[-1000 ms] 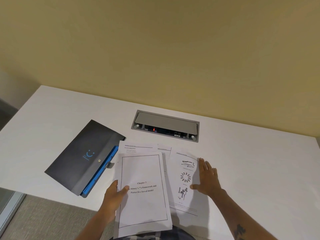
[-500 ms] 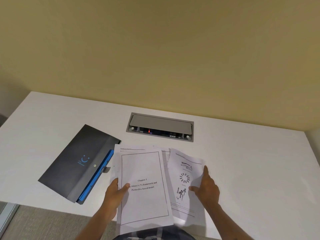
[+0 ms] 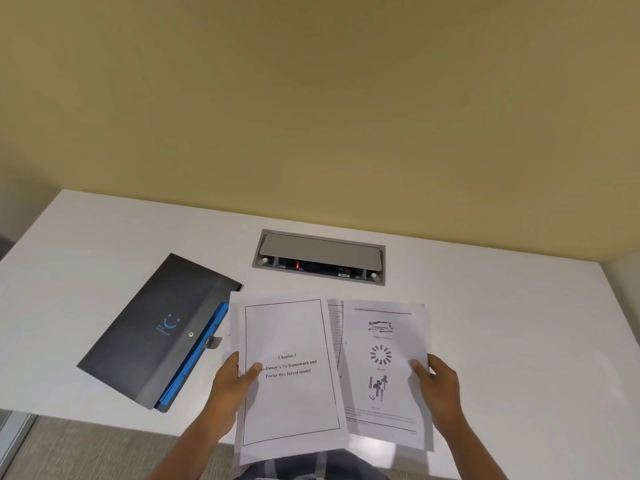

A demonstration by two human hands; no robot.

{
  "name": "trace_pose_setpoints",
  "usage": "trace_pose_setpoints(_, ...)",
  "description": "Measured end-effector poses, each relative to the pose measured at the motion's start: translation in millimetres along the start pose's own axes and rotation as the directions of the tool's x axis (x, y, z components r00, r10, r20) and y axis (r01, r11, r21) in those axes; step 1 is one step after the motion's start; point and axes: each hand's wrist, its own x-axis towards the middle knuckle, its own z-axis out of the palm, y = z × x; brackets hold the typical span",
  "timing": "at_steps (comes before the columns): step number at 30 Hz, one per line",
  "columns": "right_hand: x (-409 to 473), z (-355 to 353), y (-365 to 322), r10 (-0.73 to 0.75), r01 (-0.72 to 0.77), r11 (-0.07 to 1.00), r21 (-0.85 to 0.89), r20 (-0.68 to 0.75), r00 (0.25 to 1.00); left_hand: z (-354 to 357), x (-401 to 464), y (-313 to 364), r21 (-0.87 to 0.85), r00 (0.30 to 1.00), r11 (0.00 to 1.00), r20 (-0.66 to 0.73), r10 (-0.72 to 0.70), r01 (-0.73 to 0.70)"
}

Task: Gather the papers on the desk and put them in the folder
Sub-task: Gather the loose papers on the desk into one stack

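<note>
My left hand (image 3: 231, 382) grips a stack of white papers topped by a "Chapter 3" title page (image 3: 289, 375), thumb on the front. My right hand (image 3: 437, 388) holds the right edge of a sheet with printed figures (image 3: 384, 368), lifted off the desk. A third sheet with small print (image 3: 335, 327) shows between the two. A dark grey folder (image 3: 156, 327) with a blue smiley logo and blue inner pockets lies closed on the white desk (image 3: 502, 341), just left of the papers.
A grey cable hatch (image 3: 320, 256) with a half-raised lid is set into the desk behind the papers. A yellow wall runs along the desk's far edge. The desk's near edge lies just below my hands, with grey carpet beneath.
My right hand went from pressing flat on the figure sheet to gripping its right edge and lifting it. The left hand kept holding its stack.
</note>
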Motion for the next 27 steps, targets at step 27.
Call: trace_pose_setpoints(27, -51, 87, -59, -0.055, -0.090, 0.971, 0.223, 0.570, 0.820, 5, -20, 7, 0.019, 0.988, 1.000, 0.152, -0.010, 0.007)
